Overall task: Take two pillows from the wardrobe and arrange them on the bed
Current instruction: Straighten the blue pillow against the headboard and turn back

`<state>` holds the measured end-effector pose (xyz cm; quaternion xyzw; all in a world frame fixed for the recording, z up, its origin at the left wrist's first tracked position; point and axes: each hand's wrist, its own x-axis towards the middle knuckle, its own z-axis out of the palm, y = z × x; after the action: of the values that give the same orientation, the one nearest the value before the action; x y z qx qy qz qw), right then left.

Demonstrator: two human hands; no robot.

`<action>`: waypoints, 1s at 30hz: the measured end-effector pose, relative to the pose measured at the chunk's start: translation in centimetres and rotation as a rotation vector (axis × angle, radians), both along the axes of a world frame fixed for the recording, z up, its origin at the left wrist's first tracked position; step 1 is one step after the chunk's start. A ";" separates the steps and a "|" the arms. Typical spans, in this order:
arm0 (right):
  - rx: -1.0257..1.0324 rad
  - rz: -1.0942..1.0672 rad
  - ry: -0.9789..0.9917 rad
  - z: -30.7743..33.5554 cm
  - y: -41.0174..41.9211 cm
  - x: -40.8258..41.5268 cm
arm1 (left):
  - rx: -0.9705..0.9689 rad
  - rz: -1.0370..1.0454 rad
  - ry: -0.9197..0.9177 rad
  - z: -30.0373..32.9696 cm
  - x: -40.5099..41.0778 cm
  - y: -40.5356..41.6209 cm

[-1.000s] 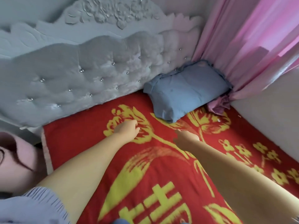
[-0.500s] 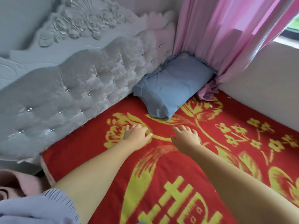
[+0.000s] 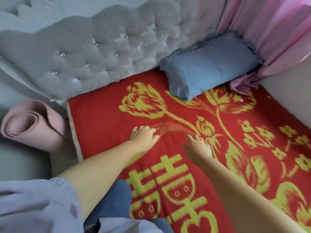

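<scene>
Fingers (image 3: 148, 129) of the left hand (image 3: 144, 137) lie loosely spread and flat, palm down, on the red blanket (image 3: 104, 132), holding nothing. Beside it, close but not touching, the right hand (image 3: 198, 147) is likewise palm down with its fingers slightly apart and empty, resting on or just above the blanket; contact there is hard to judge. Both bare forearms reach in from the lower edge, the left one coming out of a pale lilac sleeve (image 3: 33, 204). One blue pillow (image 3: 208, 68) lies at the far right corner of the bed, well apart from both hands, its long side leaning against the grey tufted headboard (image 3: 87, 52) and its far end tucked against the pink curtain (image 3: 269, 27), whose bunched hem rests on the blanket just beside the pillow. Only this one pillow is in view. Yellow flowers and a large yellow character pattern the blanket, and the hands sit near the flower stems, at about the middle of the bed's width. Off the bed's left edge, a rolled pink mat (image 3: 32, 126) stands beside the headboard's lower corner. A patch of blue denim (image 3: 114, 202) shows at the bottom between the forearms.
</scene>
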<state>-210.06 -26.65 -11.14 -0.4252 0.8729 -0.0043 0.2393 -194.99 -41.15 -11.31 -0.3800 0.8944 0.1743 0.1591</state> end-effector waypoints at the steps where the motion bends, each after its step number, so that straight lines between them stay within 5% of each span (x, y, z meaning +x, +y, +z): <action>1: -0.013 0.019 -0.002 0.1 -0.2 0.3 | -0.010 0.030 -0.013 0.1 1.2 0.0; 6: -0.082 0.081 -0.004 -0.2 -1.8 2.1 | -0.041 0.104 -0.068 0.3 3.9 -1.6; 12: 0.002 0.148 -0.002 -1.4 -8.9 7.7 | -0.081 0.161 0.124 0.3 8.0 -4.6; 23: -0.092 0.451 0.043 -2.0 -27.9 42.7 | -0.175 0.572 0.287 -3.4 45.9 -19.7; 30: -0.149 0.512 0.056 1.0 -29.8 50.9 | -0.076 0.591 0.316 -1.8 52.8 -21.9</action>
<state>-159.15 -56.44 -10.14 -0.6486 0.7405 0.0037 0.1763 -142.21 -63.03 -13.15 -0.5970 0.7649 0.2361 -0.0530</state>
